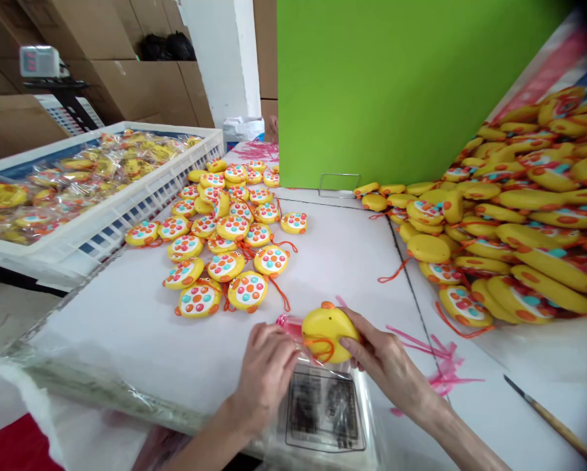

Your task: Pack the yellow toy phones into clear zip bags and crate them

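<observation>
1. Green panel (396,91): upright at the back of the surface (347,261), walling off the far side.
2. White crate (101,216): far left, beside the surface, filled with bagged yellow toys.
3. Loose heap of toys (519,209): right side, banked high and sloping toward the work area; could slide inward if nudged by the right forearm.
4. Laid-out toys (224,242): centre-left, face up with coloured dots, orange cords trailing between them.
5. Clear plastic bag (322,405): flat at the near edge, printed label showing, mouth toward the toy; film slack and likely to fold shut or slip off the edge.
6. Left hand (266,373): curled down on the bag's mouth, fingers pinching the film.
7. Right hand (379,356): fingers closed round the held toy from the right.
8. Yellow toy (328,332): plain back up, at the bag's opening, between both hands; orange cord looped beneath could snag on the film.
9. Pink strips (435,366): scattered just right of the right hand; liable to be swept in.
10. Brush (551,418): lying near right, well apart from the hands.
</observation>
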Demonstrator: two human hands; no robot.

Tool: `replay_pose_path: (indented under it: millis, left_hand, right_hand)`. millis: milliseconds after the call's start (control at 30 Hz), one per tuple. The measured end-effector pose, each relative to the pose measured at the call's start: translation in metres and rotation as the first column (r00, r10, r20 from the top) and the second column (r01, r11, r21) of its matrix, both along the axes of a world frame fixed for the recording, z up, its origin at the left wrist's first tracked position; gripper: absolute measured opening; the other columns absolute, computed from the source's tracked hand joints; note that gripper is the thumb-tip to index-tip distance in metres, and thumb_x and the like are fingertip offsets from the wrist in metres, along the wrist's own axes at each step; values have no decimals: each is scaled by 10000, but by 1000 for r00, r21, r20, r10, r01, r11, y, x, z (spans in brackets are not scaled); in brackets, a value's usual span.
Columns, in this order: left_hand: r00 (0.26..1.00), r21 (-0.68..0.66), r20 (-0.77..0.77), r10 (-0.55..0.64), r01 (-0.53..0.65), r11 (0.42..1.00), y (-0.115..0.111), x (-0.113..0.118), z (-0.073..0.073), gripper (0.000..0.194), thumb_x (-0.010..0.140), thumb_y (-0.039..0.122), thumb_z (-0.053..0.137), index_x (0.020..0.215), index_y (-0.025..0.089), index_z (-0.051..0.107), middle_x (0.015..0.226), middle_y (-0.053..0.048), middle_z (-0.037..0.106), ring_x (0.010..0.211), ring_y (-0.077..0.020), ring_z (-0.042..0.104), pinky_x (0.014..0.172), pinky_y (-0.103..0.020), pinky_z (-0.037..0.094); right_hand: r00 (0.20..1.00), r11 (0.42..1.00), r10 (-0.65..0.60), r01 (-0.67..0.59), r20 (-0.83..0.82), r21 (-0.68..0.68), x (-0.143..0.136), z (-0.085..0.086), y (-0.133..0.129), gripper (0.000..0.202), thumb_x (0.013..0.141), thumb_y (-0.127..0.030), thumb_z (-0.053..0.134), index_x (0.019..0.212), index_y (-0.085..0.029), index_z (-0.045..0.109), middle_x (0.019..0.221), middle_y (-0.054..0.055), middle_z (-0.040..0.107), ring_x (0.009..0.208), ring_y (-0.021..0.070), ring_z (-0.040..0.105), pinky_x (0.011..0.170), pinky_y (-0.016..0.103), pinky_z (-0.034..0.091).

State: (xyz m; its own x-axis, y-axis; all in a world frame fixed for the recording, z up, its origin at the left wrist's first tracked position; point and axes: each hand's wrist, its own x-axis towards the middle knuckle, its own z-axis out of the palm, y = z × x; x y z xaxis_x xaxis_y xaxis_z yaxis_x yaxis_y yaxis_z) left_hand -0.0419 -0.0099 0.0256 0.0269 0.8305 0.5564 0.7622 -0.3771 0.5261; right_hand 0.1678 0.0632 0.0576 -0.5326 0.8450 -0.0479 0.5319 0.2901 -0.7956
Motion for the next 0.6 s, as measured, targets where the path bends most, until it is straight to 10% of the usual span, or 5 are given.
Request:
replay_pose_path:
  millis: [133,233,400,600]
  left_hand:
    - [898,-355,306,317,-201,913,-4,-32,15,170,862,311,524,766,190,595,775,-28,663,790,-184,609,739,-288,468]
    - [780,-629,502,373,33,777,-2,-33,22,288,864,430,492,787,175,602,731,-26,668,746,-182,629,681,-258,466]
    - [678,-590,672,298,248,768,11,-8,13,203,849,343,512,764,166,564,717,1,621,677,-139,585,615,-214,434]
    - [655,-552,705,271,268,789,17,0,14,247,859,386,499,753,167,542,675,5,595,636,-134,572,609,-225,460]
  right_hand:
    - [999,998,-30,29,13,49,0,1,0,466,929,-415,423,1346,-207,426,689,-10,607,527,146,524,510,264,457]
    - [1000,998,-17,16,6,54,-4,0,1,485,932,-406,419,1377,-215,397,832,17,675,573,160,576,534,281,490]
    - [998,988,61,-60,2,144,-7,4,-1,439,953,-350,381,1362,-202,438,1262,73,591,1059,217,609,914,353,487]
    - [949,948,294,-304,111,91,-11,21,0,352,981,-323,335,1242,-299,569,1082,13,693,960,174,650,844,309,493]
